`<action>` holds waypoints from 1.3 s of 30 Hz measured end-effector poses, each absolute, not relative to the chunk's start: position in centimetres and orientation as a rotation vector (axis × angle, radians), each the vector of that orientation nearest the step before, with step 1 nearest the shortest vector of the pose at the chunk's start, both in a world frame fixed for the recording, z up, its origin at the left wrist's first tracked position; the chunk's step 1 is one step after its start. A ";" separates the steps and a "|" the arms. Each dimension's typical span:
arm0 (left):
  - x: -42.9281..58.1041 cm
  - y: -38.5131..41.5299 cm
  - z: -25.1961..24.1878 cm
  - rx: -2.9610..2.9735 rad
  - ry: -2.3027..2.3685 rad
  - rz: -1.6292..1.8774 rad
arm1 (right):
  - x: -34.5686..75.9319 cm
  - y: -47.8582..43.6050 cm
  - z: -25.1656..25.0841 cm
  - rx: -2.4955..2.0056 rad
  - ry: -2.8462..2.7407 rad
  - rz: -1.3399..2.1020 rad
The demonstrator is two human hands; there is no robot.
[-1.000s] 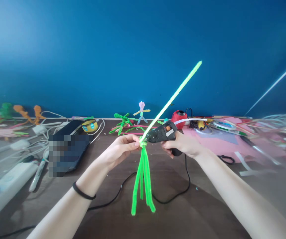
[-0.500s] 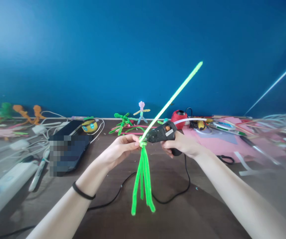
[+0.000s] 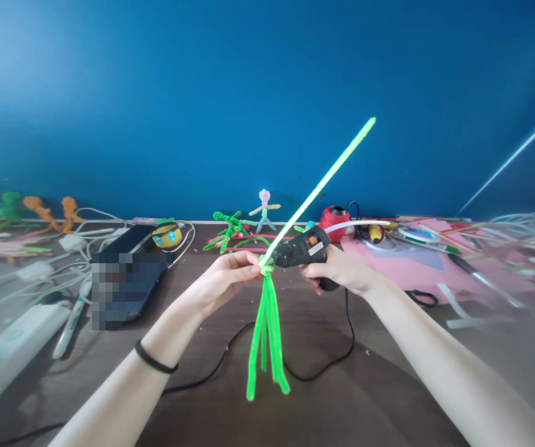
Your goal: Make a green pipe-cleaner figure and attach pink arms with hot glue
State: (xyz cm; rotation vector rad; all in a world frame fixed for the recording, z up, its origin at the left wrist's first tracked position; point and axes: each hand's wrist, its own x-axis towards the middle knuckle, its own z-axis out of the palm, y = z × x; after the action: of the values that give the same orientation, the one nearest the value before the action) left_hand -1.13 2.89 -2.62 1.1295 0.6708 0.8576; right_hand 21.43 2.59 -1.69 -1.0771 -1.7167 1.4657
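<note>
My left hand [image 3: 230, 276] pinches a bundle of green pipe cleaners [image 3: 274, 329] at its wrapped top, between thumb and fingers. Several strands hang down from there, while one lighter stem [image 3: 328, 183] slants up to the right. My right hand [image 3: 337, 270] is wrapped round the grip of a black hot glue gun [image 3: 302, 247] with a small orange switch. The gun's nozzle meets the wrapped top, and I cannot tell whether glue is coming out. A translucent glue stick [image 3: 358, 226] sticks out of the gun's rear.
The gun's black cord [image 3: 323, 374] curves over the dark table. At left lie a dark tablet-like device [image 3: 149, 292], white cables and a power strip [image 3: 20, 347]. Behind stand pipe-cleaner figures [image 3: 264, 208] and a red spool [image 3: 331, 218]. Pink paper [image 3: 388, 267] lies at right.
The upper stem's tip has dipped slightly, and the hanging strands have shifted a little. Both hands keep their grip in nearly the same place.
</note>
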 end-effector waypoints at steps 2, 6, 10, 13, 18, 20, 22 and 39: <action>-1.1 2.9 -2.7 1.133 0.672 0.861 | 21.4 2.6 -1.7 -1.087 -1.724 1.448; -1.2 3.0 -2.7 1.133 0.680 0.866 | 21.4 2.6 -1.6 -1.109 -1.734 1.432; -1.1 3.0 -2.7 1.125 0.672 0.877 | 21.5 2.5 -1.6 -1.099 -1.747 1.444; -1.1 3.0 -2.6 1.116 0.672 0.886 | 21.6 2.6 -1.7 -1.057 -1.758 1.467; -1.2 3.0 -2.5 1.093 0.673 0.914 | 22.0 3.1 -2.2 -1.037 -1.687 1.511; -1.3 3.0 -2.5 1.083 0.669 0.923 | 22.2 3.4 -2.7 -1.072 -1.598 1.525; -1.4 3.1 -2.5 1.076 0.666 0.930 | 22.4 3.8 -3.3 -1.173 -1.516 1.542; -1.2 2.7 -2.3 1.083 0.652 0.905 | 22.4 5.1 -6.4 -1.731 -1.902 1.238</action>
State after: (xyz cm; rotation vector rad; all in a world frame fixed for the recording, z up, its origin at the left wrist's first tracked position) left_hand -1.15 2.71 -2.29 1.0827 0.6525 0.9051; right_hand 22.39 5.09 -6.38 -1.7307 -1.9022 1.2379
